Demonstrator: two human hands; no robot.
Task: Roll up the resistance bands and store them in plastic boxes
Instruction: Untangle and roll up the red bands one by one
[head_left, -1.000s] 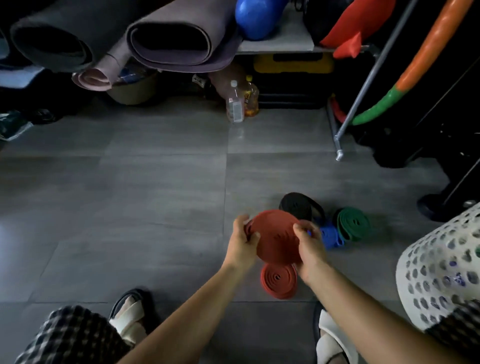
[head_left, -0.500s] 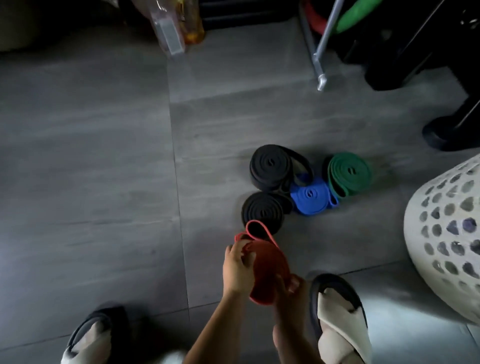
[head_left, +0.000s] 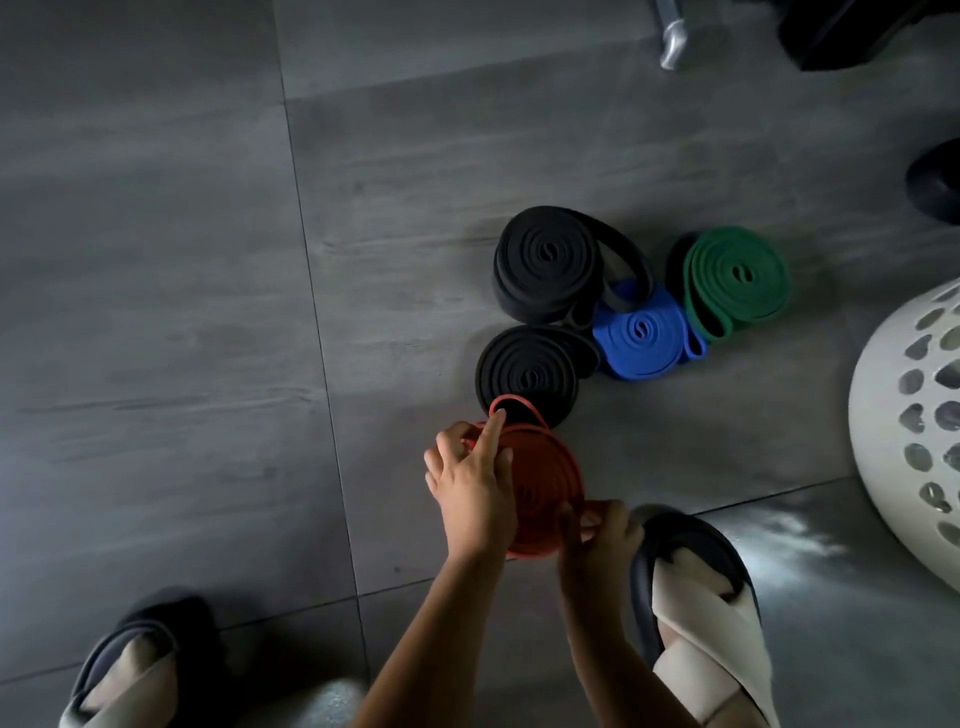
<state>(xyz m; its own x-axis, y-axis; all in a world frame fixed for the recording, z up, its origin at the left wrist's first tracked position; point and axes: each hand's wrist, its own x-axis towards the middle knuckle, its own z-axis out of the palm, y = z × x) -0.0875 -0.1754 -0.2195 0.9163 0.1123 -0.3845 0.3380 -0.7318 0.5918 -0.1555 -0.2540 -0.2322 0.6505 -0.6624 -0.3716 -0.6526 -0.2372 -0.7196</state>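
Two pinches hold the red roll (head_left: 545, 478), likely soft and springy, at its rim: left hand (head_left: 470, 488) at nine o'clock, right hand (head_left: 597, 525) at five.

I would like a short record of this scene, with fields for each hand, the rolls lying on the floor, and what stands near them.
left hand: grips the left edge of the red band; index finger touches its loose end loop
right hand: pinches the red band's lower edge
rolls on floor: upper black roll, lower black roll, blue roll, green roll, clustered together
plastic boxes: none in view
nearby: white basket with holes, at the right edge
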